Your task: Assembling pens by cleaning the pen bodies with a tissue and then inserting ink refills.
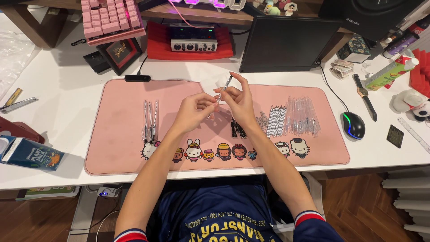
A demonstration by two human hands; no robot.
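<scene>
Both my hands are raised over the middle of a pink desk mat [116, 152] with cartoon figures along its front. My right hand [239, 101] pinches a clear pen [226, 85] by its upper part, tip pointing up and away. My left hand [193, 110] grips the lower end of the same pen. On the mat to the left lie three assembled clear pens [150, 120]. To the right lie black pen parts [237, 130], small springs [262, 121], thin refills [276, 121] and a pile of clear barrels [302, 116].
A dark monitor [286, 42] stands behind the mat. A black mouse [354, 125], a wristwatch [365, 96] and a ruler [414, 132] lie at the right. A pink keyboard [112, 18] and audio box [193, 40] sit at the back. A carton [29, 154] lies at the left.
</scene>
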